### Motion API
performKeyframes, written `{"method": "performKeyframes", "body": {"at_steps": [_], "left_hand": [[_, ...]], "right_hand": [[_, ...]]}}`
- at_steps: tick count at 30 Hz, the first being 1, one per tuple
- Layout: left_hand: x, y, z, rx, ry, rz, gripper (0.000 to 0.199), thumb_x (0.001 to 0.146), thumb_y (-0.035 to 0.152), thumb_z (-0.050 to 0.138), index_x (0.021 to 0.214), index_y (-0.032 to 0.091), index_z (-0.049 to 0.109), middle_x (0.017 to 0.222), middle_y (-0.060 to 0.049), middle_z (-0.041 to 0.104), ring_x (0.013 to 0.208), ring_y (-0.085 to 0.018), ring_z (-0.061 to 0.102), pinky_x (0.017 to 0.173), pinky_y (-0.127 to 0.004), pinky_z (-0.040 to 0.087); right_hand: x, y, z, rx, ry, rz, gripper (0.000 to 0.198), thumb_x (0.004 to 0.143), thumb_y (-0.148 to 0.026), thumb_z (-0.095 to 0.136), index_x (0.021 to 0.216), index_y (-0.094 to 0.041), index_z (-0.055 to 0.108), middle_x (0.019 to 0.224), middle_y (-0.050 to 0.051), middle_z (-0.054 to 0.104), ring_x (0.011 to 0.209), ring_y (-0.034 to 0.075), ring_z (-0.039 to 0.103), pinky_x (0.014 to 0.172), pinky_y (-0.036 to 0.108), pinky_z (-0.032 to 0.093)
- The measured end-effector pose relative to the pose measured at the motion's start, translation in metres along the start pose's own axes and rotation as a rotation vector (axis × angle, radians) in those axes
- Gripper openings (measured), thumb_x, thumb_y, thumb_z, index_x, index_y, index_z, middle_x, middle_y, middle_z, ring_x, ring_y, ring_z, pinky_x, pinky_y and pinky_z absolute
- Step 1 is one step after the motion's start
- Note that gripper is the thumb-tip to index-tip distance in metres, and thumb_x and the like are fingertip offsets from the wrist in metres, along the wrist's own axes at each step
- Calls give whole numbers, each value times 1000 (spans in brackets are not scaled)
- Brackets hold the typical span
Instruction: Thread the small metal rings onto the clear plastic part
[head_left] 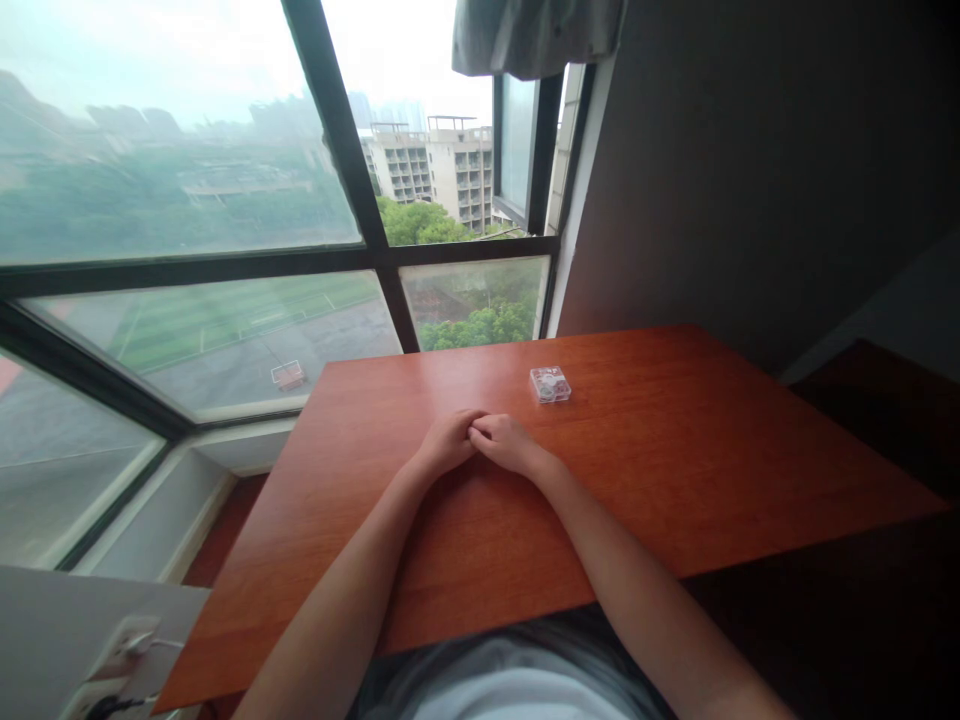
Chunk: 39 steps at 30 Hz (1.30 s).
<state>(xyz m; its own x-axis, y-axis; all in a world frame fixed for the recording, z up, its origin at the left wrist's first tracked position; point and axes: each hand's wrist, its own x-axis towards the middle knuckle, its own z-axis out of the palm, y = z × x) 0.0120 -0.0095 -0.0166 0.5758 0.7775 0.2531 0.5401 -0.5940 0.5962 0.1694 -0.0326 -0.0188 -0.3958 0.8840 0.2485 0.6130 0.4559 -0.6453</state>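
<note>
- A small, square, clear plastic box (pixel 550 385), seemingly shut, its reddish and greenish contents too tiny to make out.
- It lies flat on the glossy, reddish-brown wooden tabletop (pixel 472 560), near the far edge, beyond the right hand (pixel 505 443) and apart from it.

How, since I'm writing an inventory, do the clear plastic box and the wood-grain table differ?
The clear plastic box is see-through, whereas the wood-grain table is opaque and reddish brown. The box is far smaller than the table. The box rests on top; the table supports it. Both have straight edges.
</note>
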Motion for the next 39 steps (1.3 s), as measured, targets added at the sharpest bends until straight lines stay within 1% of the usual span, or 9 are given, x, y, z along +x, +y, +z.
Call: {"method": "performKeyframes", "body": {"at_steps": [14, 25, 31, 33, 34, 36, 37, 39], "left_hand": [[1, 2, 0, 8, -3, -13, 44, 67, 9, 50, 106, 16, 71, 104, -8, 74, 91, -23, 68, 81, -31, 51], [0, 1, 0, -2, 2, -3, 43, 69, 10, 50, 106, 17, 71, 103, -7, 74, 90, -22, 68, 81, -31, 50], [1, 3, -1, 18, 10, -9, 40, 70, 10, 52, 104, 18, 71, 103, -7, 74, 91, -22, 67, 81, -30, 50], [1, 5, -1, 31, 11, -5, 33, 73, 14, 54, 102, 17, 70, 99, -6, 73, 86, -20, 66, 77, -28, 49], [1, 5, -1, 39, 4, -7, 30, 77, 17, 55, 103, 17, 70, 94, -5, 73, 81, -18, 65, 73, -27, 48], [0, 6, -1, 57, -9, -22, 28, 84, 26, 55, 108, 18, 68, 83, -3, 71, 69, -15, 61, 65, -24, 45], [0, 7, -1, 63, -12, -31, 29, 87, 30, 54, 111, 19, 67, 79, -1, 69, 66, -14, 59, 63, -24, 43], [-1, 7, -1, 70, -7, -43, 31, 90, 35, 52, 114, 20, 65, 77, -1, 68, 64, -13, 57, 63, -23, 42]], "right_hand": [[-1, -3, -2, -13, 5, -7, 24, 92, -21, 50, 75, -17, 66, 75, 1, 68, 67, 12, 54, 63, 23, 33], [-1, -2, -2, -10, 13, -12, 24, 92, -22, 50, 74, -18, 66, 75, 2, 68, 67, 12, 56, 63, 23, 34], [-1, -1, -3, -68, -12, 4, 25, 93, -25, 49, 79, -19, 68, 80, 2, 71, 71, 13, 59, 66, 23, 37], [-1, 1, -6, -125, 31, 53, 25, 93, -27, 49, 81, -21, 70, 84, 3, 72, 76, 15, 61, 69, 23, 39], [-2, 2, -8, -166, 80, 98, 25, 93, -28, 48, 82, -21, 70, 86, 4, 72, 80, 16, 61, 72, 24, 41], [-2, 7, -15, -257, 223, 207, 26, 93, -27, 47, 85, -21, 71, 91, 6, 72, 88, 19, 62, 80, 26, 43], [-2, 11, -19, -296, 314, 251, 27, 93, -25, 45, 89, -20, 71, 96, 8, 72, 94, 20, 62, 85, 28, 43], [-3, 20, -27, -357, 434, 281, 29, 91, -22, 45, 104, -18, 70, 113, 10, 69, 110, 22, 58, 99, 32, 40]]}}
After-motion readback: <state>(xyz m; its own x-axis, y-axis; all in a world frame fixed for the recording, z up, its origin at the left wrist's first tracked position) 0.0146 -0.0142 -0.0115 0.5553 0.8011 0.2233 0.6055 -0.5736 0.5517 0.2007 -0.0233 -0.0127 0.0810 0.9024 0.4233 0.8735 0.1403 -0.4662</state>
